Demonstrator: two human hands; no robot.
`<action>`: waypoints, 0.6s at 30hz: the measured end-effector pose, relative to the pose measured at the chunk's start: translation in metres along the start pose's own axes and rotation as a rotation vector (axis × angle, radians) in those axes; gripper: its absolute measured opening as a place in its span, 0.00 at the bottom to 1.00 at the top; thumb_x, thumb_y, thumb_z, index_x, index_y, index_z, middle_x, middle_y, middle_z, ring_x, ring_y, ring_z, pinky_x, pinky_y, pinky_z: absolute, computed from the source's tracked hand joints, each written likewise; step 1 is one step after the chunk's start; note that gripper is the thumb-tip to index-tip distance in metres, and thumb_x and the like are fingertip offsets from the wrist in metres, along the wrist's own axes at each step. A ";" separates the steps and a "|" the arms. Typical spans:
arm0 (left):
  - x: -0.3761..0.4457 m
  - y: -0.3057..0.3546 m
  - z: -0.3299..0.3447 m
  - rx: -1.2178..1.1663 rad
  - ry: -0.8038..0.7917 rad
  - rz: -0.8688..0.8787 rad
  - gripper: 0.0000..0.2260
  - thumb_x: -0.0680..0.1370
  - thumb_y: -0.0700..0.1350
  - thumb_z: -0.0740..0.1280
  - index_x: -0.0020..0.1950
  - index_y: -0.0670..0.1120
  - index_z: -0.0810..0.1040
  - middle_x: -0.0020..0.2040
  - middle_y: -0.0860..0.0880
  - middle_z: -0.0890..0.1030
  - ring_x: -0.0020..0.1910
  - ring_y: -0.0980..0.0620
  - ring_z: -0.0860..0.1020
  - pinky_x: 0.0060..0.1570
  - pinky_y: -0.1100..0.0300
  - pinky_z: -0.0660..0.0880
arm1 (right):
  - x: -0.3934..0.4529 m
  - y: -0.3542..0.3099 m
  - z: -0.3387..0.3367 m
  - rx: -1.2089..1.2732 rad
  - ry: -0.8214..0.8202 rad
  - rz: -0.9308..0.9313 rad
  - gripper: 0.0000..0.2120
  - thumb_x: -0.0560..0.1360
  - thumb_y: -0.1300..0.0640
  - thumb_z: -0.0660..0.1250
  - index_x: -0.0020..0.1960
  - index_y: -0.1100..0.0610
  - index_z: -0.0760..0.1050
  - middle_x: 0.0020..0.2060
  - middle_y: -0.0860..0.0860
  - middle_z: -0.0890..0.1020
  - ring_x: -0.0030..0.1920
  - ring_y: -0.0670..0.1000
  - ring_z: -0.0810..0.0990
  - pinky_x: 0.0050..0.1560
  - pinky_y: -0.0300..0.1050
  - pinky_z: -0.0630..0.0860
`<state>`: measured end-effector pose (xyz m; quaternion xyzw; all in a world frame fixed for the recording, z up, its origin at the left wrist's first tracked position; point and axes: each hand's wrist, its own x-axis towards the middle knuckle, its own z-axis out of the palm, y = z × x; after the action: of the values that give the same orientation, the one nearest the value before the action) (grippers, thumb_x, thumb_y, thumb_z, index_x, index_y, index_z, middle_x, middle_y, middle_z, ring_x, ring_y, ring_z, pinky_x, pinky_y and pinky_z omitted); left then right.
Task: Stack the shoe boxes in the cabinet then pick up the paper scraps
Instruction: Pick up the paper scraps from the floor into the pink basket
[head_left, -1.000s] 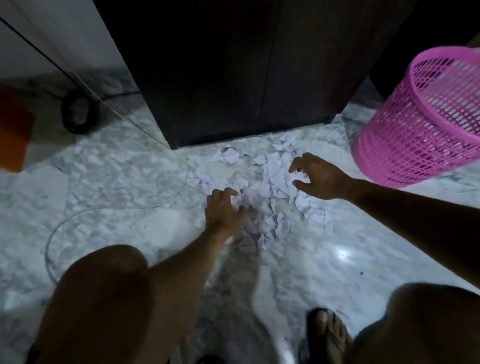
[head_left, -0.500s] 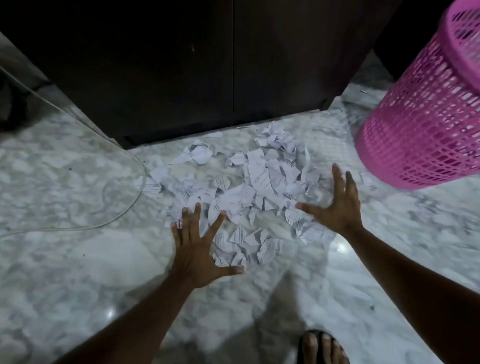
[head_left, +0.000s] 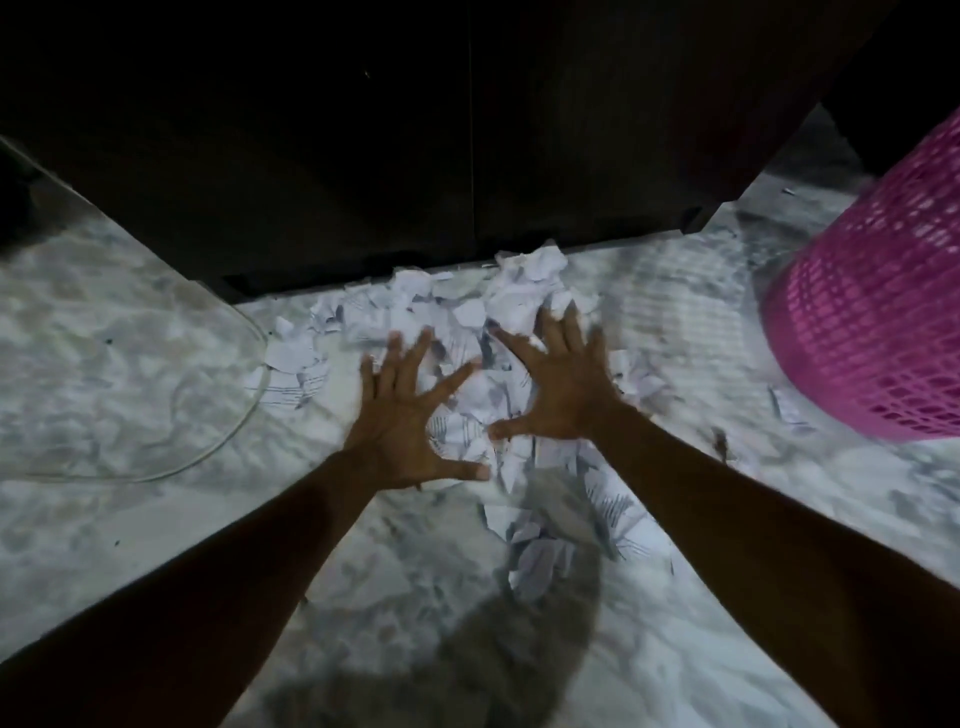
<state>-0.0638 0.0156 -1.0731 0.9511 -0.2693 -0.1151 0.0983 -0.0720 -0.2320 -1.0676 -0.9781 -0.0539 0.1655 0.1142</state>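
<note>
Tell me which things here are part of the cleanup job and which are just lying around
Part of the job: paper scraps, dark cabinet, left hand, right hand.

Just lying about: white cable. Perhaps useful for the scraps: pink basket.

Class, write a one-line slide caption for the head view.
Both hands, left and right, spread open over paper scraps beside a pink basket.

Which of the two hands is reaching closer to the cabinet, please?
The right hand: its fingertips touch the crumpled paper scraps by the dark cabinet, while the left hand lies further back.
</note>
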 end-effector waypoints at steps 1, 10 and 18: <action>0.001 0.003 0.006 -0.009 0.039 0.014 0.54 0.59 0.85 0.60 0.81 0.66 0.51 0.85 0.46 0.45 0.83 0.40 0.42 0.77 0.31 0.42 | -0.003 -0.004 0.009 0.020 0.070 -0.020 0.55 0.61 0.18 0.63 0.82 0.35 0.48 0.84 0.60 0.50 0.83 0.67 0.43 0.78 0.74 0.44; -0.004 0.028 0.031 -0.105 0.289 0.024 0.17 0.71 0.52 0.66 0.56 0.48 0.81 0.58 0.46 0.79 0.56 0.43 0.74 0.52 0.49 0.72 | -0.013 -0.021 0.044 0.109 0.512 -0.196 0.21 0.71 0.44 0.72 0.55 0.57 0.74 0.50 0.57 0.80 0.47 0.61 0.79 0.42 0.53 0.80; 0.011 0.070 -0.002 -0.352 0.383 0.139 0.18 0.72 0.44 0.63 0.56 0.38 0.85 0.52 0.41 0.85 0.50 0.41 0.83 0.50 0.52 0.81 | -0.039 -0.020 0.012 0.396 0.657 -0.156 0.11 0.73 0.53 0.68 0.49 0.60 0.79 0.43 0.56 0.80 0.38 0.58 0.81 0.33 0.52 0.79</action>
<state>-0.0883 -0.0481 -1.0554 0.9031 -0.2862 0.0289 0.3190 -0.1139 -0.2160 -1.0619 -0.9310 -0.0556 -0.1586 0.3240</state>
